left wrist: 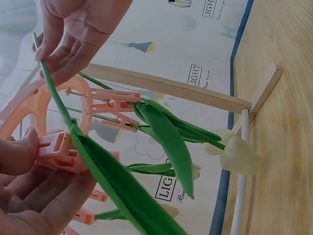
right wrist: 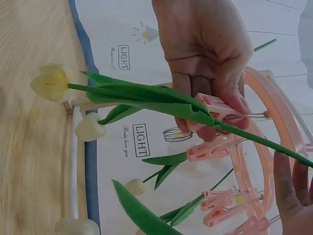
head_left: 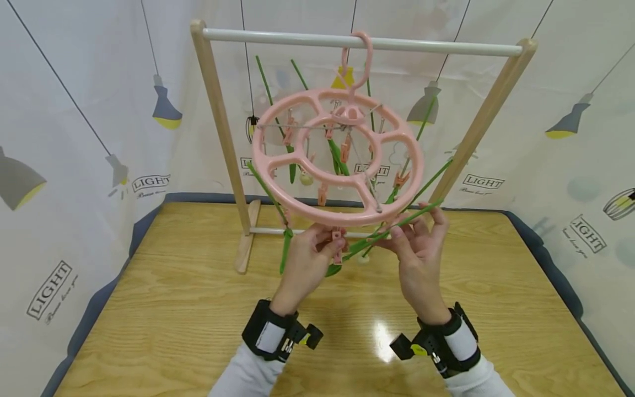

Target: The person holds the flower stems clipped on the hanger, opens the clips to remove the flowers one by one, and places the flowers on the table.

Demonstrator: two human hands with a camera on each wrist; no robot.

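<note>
My left hand pinches a pink clothespin that hangs from the front of a round pink drying hanger. Thumb and fingers of my right hand hold the thin green stem of an artificial tulip. Its pale yellow bloom points down, with the leaves beside the clothespin. In the right wrist view the stem crosses in front of that clothespin; whether the jaws hold it, I cannot tell. Other upside-down tulips hang from clothespins around the ring.
The hanger hooks over the white top bar of a stand with wooden legs. A lower white rod joins the feet. Beneath is a wood-grain table; a lamp-printed cloth surrounds it.
</note>
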